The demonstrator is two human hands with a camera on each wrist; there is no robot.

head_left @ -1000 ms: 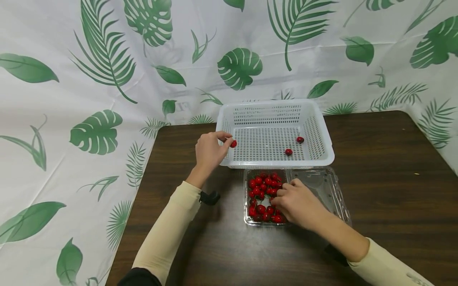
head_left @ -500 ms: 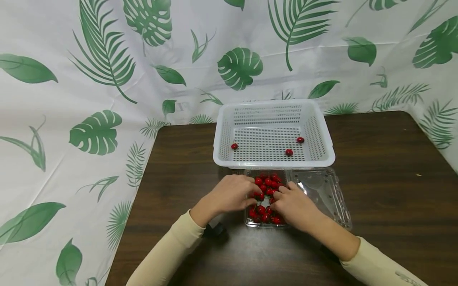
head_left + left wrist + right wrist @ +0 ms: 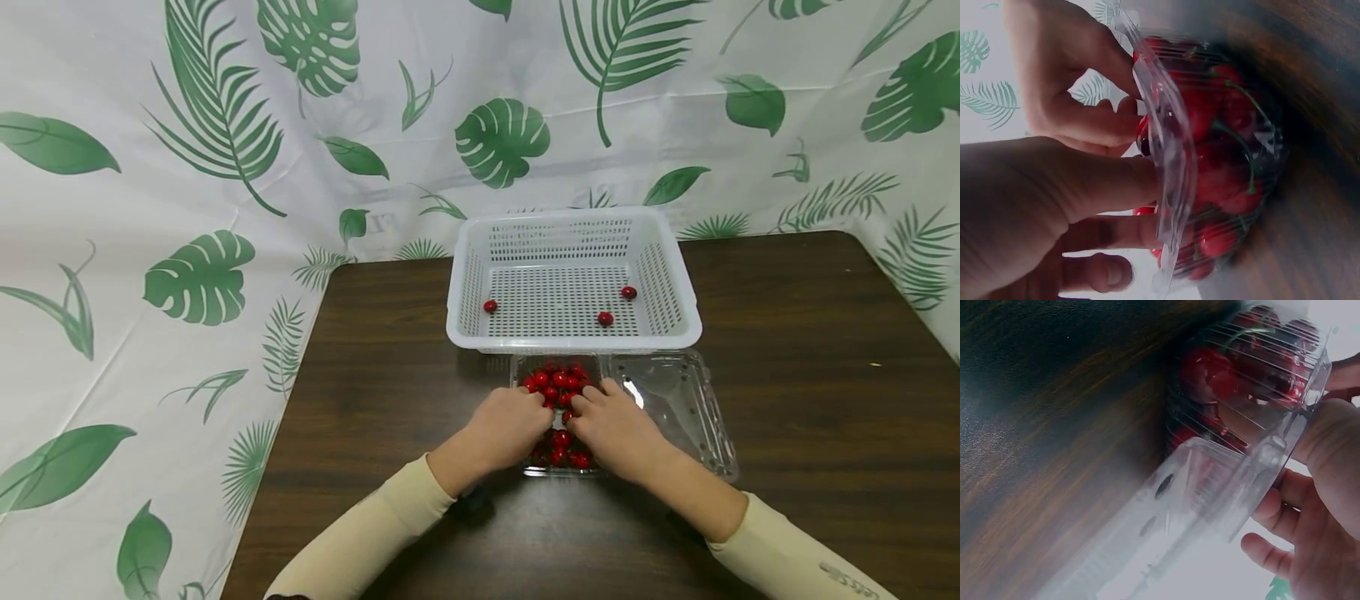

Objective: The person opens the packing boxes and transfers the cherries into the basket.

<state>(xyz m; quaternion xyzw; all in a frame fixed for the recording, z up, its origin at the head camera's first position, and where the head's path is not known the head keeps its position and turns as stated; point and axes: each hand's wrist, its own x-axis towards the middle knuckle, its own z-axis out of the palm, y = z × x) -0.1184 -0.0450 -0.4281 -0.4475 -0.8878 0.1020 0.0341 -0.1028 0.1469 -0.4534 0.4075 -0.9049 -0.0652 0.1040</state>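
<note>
A clear plastic clamshell box (image 3: 527,363) on the table holds many red cherries (image 3: 558,379), some with green stems. My left hand (image 3: 512,427) reaches over its left side; in the left wrist view thumb and forefinger (image 3: 1147,232) extend past the rim, spaced apart, their tips hidden behind the plastic. My right hand (image 3: 617,429) reaches in from the right. Its thumb (image 3: 1316,434) dips among the cherries, while other fingers curl loosely outside. A dark cherry (image 3: 1143,134) shows right at the right hand's fingertips in the left wrist view; I cannot tell whether they pinch it.
Behind the box stands a white perforated basket (image 3: 573,342) with three cherries lying apart in it. The box's hinged lid (image 3: 667,400) lies folded open to the right on the dark wooden table (image 3: 795,333). A leaf-print cloth (image 3: 420,150) hangs behind.
My left hand let a cherry go at the basket's left end, then came back down to the box and moved further in over it. My right hand has stayed at the box.
</note>
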